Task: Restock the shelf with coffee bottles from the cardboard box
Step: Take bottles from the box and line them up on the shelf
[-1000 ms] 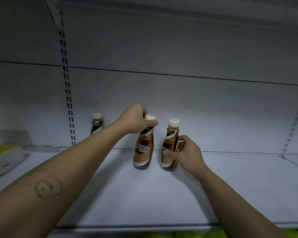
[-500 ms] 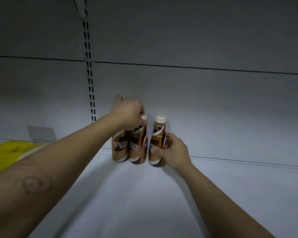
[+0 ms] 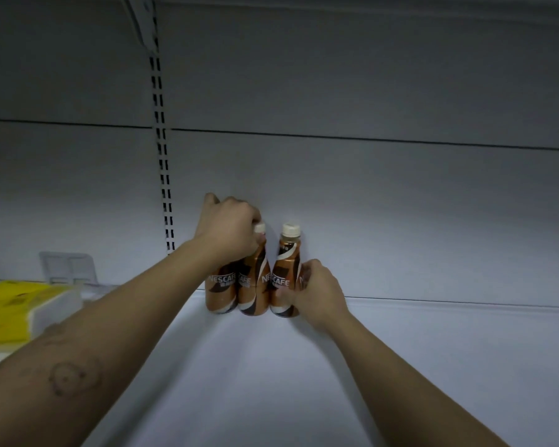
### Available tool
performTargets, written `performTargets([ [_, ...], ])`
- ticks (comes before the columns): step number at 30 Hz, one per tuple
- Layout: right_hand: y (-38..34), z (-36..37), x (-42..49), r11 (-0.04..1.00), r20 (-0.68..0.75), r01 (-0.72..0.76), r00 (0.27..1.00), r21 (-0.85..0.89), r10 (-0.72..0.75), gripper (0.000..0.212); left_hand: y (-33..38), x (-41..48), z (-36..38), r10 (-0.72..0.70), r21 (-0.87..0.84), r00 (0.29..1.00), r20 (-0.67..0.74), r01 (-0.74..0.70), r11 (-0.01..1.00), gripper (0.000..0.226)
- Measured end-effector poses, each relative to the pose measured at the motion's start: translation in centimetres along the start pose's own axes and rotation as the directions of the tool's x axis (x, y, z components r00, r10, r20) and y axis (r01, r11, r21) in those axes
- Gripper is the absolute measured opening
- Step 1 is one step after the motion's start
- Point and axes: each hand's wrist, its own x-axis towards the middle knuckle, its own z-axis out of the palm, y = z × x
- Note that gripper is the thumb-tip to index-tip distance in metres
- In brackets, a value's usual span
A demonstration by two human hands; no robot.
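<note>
Three coffee bottles stand at the back of the shelf [image 3: 400,366], in a row against the rear panel [image 3: 368,204]. We close our left hand [image 3: 228,227] from above over the cap and neck of the middle bottle [image 3: 254,285]; the grip is curled shut around the top, and this bottle leans slightly to the right. The left bottle [image 3: 220,293] stands touching it and is half hidden behind our wrist, so we cannot tell whether the hand also bears on it. Our right hand [image 3: 317,291] wraps the lower body of the right bottle [image 3: 284,279], fingers closed on the label, with its white cap clear above. A narrow gap shows between the necks of the middle and right bottles, while their bases sit just beside each other.

We judge the step in hand to be seating these two bottles in the row. To do it well, we bring the middle bottle upright before letting go, press both bases flat on the shelf, and slide the right bottle snug against its neighbour with labels facing forward. We release one hand at a time, since a top-held bottle can tip and knock the row. The cardboard box is not in view. A yellow packet [image 3: 10,304] lies well apart at the left.
</note>
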Motion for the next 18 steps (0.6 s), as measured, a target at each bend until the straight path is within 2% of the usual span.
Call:
performTargets([
  [3,-0.3,-1.8,-0.8,0.998,-0.044,0.019,0.999,-0.062,-0.021,0.08,0.8,-1.0,-0.2,0.017,-0.022,0.999,-0.032,-0.018,1.0,0.043],
  [5,-0.7,-3.8,-1.3,0.991,-0.085,0.046,0.995,-0.129,-0.057,0.087,2.0,-1.7,-0.9,0.048,-0.063,0.997,-0.063,-0.052,0.997,0.048],
  [10,-0.5,-9.6,-3.4,0.943,-0.138,0.059,0.984,-0.329,-0.11,0.088,6.3,-3.3,-3.0,0.164,-0.213,0.983,-0.088,-0.179,0.961,0.049],
  [18,5.0,-20.0,-11.2,0.845,-0.255,-0.145,0.967,-0.515,0.011,0.084,18.0,-4.9,-3.8,0.323,-0.414,0.946,-0.014,-0.3,0.86,0.058],
])
